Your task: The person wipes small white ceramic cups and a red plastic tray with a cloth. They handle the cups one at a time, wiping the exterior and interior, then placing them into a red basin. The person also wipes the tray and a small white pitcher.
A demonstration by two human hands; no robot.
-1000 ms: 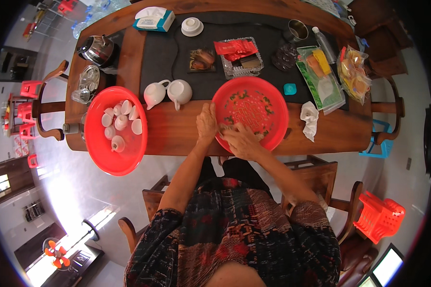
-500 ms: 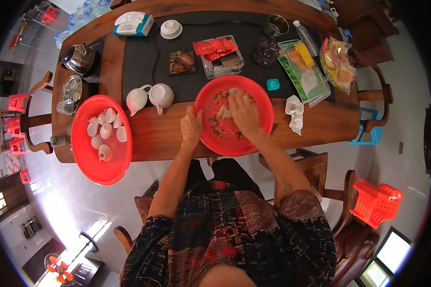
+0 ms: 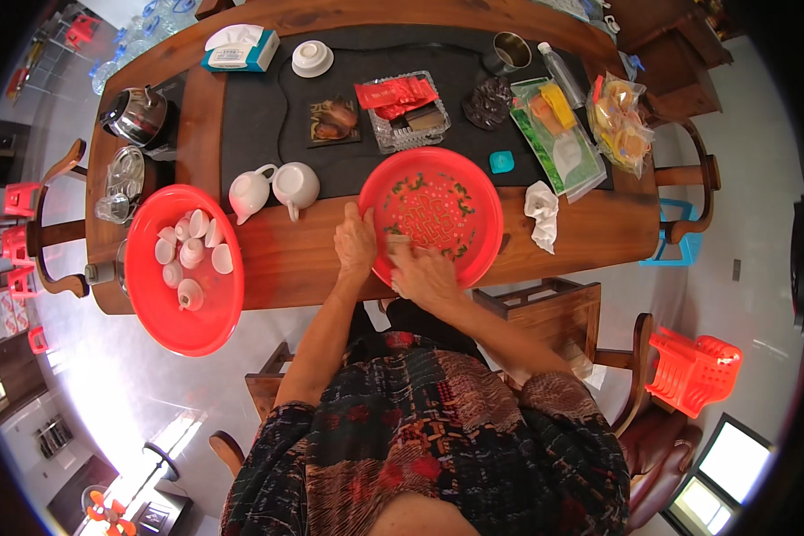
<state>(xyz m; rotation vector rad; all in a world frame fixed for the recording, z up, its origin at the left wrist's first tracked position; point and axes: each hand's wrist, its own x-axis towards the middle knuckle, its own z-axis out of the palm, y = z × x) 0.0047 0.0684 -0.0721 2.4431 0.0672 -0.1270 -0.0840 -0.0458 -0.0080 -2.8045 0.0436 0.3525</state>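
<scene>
A red plastic basin (image 3: 487,228), patterned with green leaf shapes and a pale mark on its floor, sits at the table's near edge. My left hand (image 3: 355,239) grips its left rim, fingertips over the edge. Inside the near-left part of the basin is my right hand (image 3: 424,277), its fingers bent around a small pale, cloth-like thing (image 3: 399,243) pressed against the wall. The hand covers most of that thing, so its kind is unclear. Farther left, a second red basin (image 3: 174,313) holds several small white cups (image 3: 190,252) and overhangs the near edge.
Two white teapots (image 3: 295,186) stand between the basins. Behind are a glass tray (image 3: 411,134) with red packets, a turquoise box (image 3: 501,162) and a tissue box (image 3: 239,49). Crumpled tissue (image 3: 541,214) and bagged food (image 3: 618,125) lie right. A kettle (image 3: 138,116) stands far left.
My right hand has moved from the basin's upper middle toward its near-left wall, taking the pale thing along and uncovering the floor pattern. My left hand keeps its place on the rim.
</scene>
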